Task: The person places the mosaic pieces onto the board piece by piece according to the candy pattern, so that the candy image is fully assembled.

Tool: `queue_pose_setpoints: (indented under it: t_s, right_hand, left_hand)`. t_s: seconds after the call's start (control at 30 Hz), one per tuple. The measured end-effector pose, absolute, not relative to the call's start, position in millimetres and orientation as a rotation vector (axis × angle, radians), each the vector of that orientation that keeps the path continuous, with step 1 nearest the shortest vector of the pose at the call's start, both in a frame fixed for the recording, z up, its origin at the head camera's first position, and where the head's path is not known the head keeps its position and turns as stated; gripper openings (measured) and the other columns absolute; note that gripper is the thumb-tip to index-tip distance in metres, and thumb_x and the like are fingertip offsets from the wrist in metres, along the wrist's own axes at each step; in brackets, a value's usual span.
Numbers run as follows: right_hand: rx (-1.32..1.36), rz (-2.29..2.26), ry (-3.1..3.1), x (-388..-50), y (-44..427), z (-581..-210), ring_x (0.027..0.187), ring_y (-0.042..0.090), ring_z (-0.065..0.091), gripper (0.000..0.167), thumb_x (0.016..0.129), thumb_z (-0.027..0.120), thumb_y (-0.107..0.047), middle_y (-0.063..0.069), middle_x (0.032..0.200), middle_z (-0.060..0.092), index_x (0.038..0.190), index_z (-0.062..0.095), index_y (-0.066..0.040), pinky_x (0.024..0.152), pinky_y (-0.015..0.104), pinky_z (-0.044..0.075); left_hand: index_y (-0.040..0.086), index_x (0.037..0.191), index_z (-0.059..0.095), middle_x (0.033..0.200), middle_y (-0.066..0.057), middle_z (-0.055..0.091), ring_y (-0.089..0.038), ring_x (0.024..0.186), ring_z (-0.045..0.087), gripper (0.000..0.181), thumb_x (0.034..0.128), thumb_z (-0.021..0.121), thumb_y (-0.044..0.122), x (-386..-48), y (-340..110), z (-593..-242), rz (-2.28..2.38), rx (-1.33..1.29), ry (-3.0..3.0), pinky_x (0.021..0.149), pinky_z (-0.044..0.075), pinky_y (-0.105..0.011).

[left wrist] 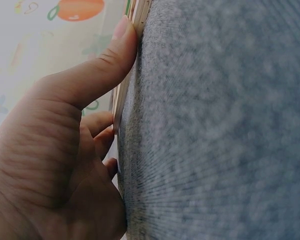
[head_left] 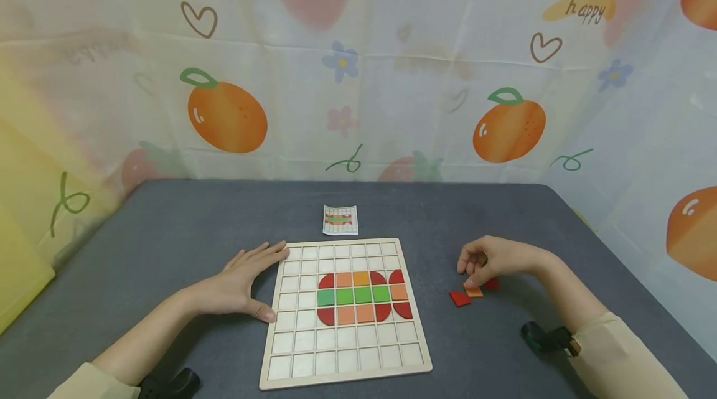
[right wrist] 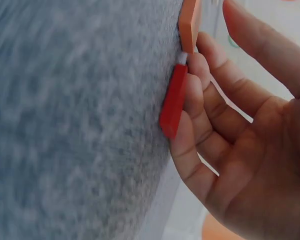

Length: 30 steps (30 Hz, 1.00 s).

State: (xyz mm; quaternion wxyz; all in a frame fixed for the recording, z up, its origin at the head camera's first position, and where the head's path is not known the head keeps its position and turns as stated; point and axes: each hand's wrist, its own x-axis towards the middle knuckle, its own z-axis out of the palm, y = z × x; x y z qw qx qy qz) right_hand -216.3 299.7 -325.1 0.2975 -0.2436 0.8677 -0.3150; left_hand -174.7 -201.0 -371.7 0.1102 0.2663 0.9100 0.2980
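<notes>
A pale wooden grid board (head_left: 304, 342) lies on the table, with red quarter-round, green, salmon and orange square tiles in its middle and right cells. My left hand (head_left: 238, 284) rests spread along its left edge, the thumb touching the board's side in the left wrist view. Right of the board, my right hand (head_left: 495, 259) hovers low over loose pieces: a red tile (head_left: 459, 298), an orange square tile (head_left: 473, 292) and another red tile (head_left: 492, 285). In the right wrist view its loosely bent fingers touch the pieces; the thumb stands apart from them.
Behind the board lies a small printed card (head_left: 340, 231) with a coloured grid pattern. The dark grey table (head_left: 224, 212) ends at a fruit-printed curtain (head_left: 302, 94). Black wrist straps (head_left: 546, 340) sit near both sleeves.
</notes>
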Motion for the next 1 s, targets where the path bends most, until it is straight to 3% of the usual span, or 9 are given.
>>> queue_pose_setpoints:
  t_s: [0.23, 0.8, 1.0]
  right_hand:
    - [-0.661, -0.814, 2.323, -213.9, 304.7, -324.4, 0.080, 0.010, 0.053, 0.032, 0.079, 0.082, -0.019, 0.010, 0.090, 0.060, 0.102, 0.066, -0.003, 0.071, 0.022, 0.047]
    - [-0.735, -0.762, 2.341, -209.3, 303.1, -325.7, 0.081, 0.014, 0.047, 0.031, 0.073, 0.085, -0.018, 0.007, 0.092, 0.058, 0.092, 0.064, -0.006, 0.068, 0.024, 0.044]
    - [-0.736, -0.738, 2.375, -211.1, 303.1, -327.2, 0.074, 0.010, 0.049, 0.028, 0.073, 0.084, -0.015, 0.005, 0.084, 0.059, 0.088, 0.062, -0.006, 0.063, 0.023, 0.043]
  left_hand:
    - [0.010, 0.155, 0.031, 0.165, -0.016, 0.023, -0.051, 0.151, 0.012, 0.113, 0.0659, 0.085, 0.052, -175.3, -200.7, -372.3, 0.877, 0.769, 2.673, 0.114, 0.002, -0.075]
    - [0.009, 0.155, 0.030, 0.165, -0.017, 0.022, -0.052, 0.150, 0.012, 0.113, 0.0662, 0.086, 0.049, -172.5, -200.9, -368.9, 0.895, 0.798, 2.663, 0.113, 0.002, -0.075]
    - [0.009, 0.156, 0.030, 0.165, -0.017, 0.022, -0.051, 0.151, 0.011, 0.113, 0.0663, 0.086, 0.049, -172.8, -200.8, -368.9, 0.895, 0.794, 2.663, 0.113, 0.001, -0.075]
